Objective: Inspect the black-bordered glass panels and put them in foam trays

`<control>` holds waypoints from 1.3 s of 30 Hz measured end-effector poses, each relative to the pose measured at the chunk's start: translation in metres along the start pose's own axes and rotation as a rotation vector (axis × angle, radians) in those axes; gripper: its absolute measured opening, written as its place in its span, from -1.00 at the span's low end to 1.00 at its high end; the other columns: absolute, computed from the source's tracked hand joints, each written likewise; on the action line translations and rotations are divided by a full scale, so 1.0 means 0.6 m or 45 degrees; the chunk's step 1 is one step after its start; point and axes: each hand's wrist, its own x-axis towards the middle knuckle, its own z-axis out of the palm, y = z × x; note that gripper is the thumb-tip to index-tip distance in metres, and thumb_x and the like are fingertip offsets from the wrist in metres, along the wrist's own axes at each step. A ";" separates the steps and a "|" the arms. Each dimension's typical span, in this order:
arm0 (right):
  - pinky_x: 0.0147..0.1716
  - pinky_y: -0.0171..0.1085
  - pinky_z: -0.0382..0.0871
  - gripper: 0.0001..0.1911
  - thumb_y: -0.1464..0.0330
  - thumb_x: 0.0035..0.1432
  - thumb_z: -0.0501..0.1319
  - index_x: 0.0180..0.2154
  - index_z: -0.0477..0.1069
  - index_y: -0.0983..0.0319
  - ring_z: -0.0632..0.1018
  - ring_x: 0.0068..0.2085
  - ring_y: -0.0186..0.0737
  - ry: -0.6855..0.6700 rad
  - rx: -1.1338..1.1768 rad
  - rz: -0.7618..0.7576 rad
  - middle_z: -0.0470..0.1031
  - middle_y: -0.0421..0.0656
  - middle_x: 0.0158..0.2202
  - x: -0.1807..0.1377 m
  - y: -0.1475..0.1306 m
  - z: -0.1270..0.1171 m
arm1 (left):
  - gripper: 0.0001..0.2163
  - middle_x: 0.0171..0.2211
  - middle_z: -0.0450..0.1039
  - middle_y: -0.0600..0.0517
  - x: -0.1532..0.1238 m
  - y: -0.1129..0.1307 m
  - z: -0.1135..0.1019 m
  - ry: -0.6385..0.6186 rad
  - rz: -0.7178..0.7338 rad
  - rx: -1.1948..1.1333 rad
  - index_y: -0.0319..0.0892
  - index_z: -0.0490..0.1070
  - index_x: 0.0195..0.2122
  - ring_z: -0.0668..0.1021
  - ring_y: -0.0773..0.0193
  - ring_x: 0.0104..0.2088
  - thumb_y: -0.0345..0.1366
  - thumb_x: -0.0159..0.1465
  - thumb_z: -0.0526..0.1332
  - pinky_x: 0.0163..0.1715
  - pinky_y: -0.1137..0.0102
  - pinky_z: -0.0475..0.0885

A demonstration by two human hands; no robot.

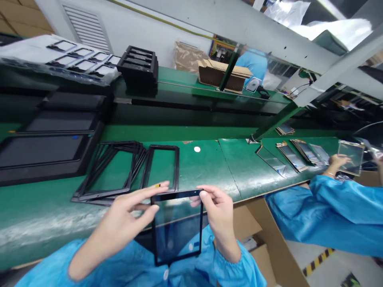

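Observation:
In front of my body I hold a black-framed glass panel [179,227], tilted, with a see-through middle and a small blue mark near its lower right. My right hand [220,211] pinches the upper right corner between thumb and fingers. My left hand [128,217] grips the upper left corner, fingers along the top edge and thumb at the side. Just beyond the panel, thin black frames [176,167] lie on the green bench. More black frames [112,191] are stacked askew to their left.
Trays with dark screens [44,149] stand on the left. Glass panels [291,155] lie along the right of the green bench [206,171]. A co-worker's hand [339,161] holds another panel [350,157]. An open cardboard box [269,239] sits below the bench edge. A green post [275,121] rises behind.

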 end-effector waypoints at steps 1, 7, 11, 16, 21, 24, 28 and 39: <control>-0.36 -0.23 0.67 -0.73 0.15 0.21 0.44 -0.20 0.66 0.21 0.77 -0.43 -0.07 -0.047 0.015 0.022 0.76 -0.10 -0.44 0.000 0.004 0.006 | -0.57 0.27 0.57 -0.06 0.001 0.004 0.003 -0.057 0.099 0.140 0.11 0.67 0.15 0.63 -0.18 0.21 -0.15 0.23 0.47 0.02 0.21 0.66; -0.21 -0.18 0.68 -0.59 0.02 0.11 0.51 -0.17 0.69 0.19 0.78 -0.31 -0.07 -0.329 0.099 0.205 0.79 -0.09 -0.30 0.014 0.018 -0.003 | -0.54 -0.10 0.76 0.02 0.006 0.018 0.013 -0.444 0.083 0.215 0.10 0.50 0.30 0.77 0.09 -0.24 -0.28 0.37 0.31 -0.24 0.38 0.64; -0.10 -0.07 0.67 -0.47 -0.13 0.22 0.38 -0.22 0.73 0.22 0.79 -0.19 0.06 -0.302 -0.037 0.271 0.79 0.04 -0.21 0.026 0.024 -0.061 | -0.66 -0.18 0.75 -0.07 -0.004 0.012 0.003 -0.079 -0.220 -0.191 -0.07 0.44 0.14 0.69 0.20 -0.47 -0.17 0.37 0.33 -0.53 0.44 0.55; -0.44 -0.15 0.63 -0.43 -0.17 0.14 0.42 -0.35 0.66 0.24 0.72 -0.50 0.01 -0.057 0.061 0.307 0.74 0.03 -0.45 0.019 0.042 -0.079 | -0.54 -0.24 0.75 -0.11 -0.015 0.004 0.006 0.229 -0.293 -0.422 -0.13 0.36 0.09 0.65 0.21 -0.54 -0.09 0.26 0.44 -0.63 0.44 0.51; -0.51 -0.25 0.60 -0.43 -0.16 0.13 0.43 -0.43 0.62 0.24 0.69 -0.56 -0.09 0.044 0.034 0.181 0.70 -0.04 -0.54 0.008 0.033 -0.055 | -0.49 -0.27 0.75 -0.08 -0.025 -0.002 0.013 0.292 -0.311 -0.469 -0.11 0.33 0.09 0.66 0.21 -0.54 -0.07 0.22 0.48 -0.65 0.45 0.51; -0.52 -0.28 0.59 -0.45 -0.15 0.15 0.43 -0.42 0.61 0.22 0.68 -0.58 -0.12 0.066 0.011 0.130 0.68 -0.07 -0.57 0.002 0.022 -0.048 | -0.49 -0.27 0.75 -0.06 -0.031 -0.002 0.013 0.305 -0.327 -0.494 -0.11 0.33 0.08 0.66 0.22 -0.54 -0.09 0.22 0.48 -0.65 0.46 0.52; -0.52 -0.25 0.60 -0.46 -0.14 0.20 0.39 -0.43 0.59 0.20 0.68 -0.58 -0.11 0.046 -0.045 0.113 0.68 -0.08 -0.56 -0.004 0.015 -0.046 | -0.50 -0.28 0.75 -0.05 -0.037 0.001 0.013 0.327 -0.347 -0.482 -0.10 0.35 0.07 0.65 0.21 -0.55 -0.09 0.21 0.49 -0.65 0.44 0.52; -0.46 -0.31 0.61 -0.54 -0.06 0.25 0.40 -0.44 0.58 0.18 0.69 -0.54 -0.17 -0.019 0.008 0.088 0.70 -0.13 -0.54 -0.007 0.019 -0.047 | -0.52 -0.29 0.75 -0.07 -0.043 -0.001 0.010 0.328 -0.338 -0.441 -0.10 0.35 0.07 0.67 0.17 -0.54 -0.10 0.22 0.48 -0.63 0.42 0.52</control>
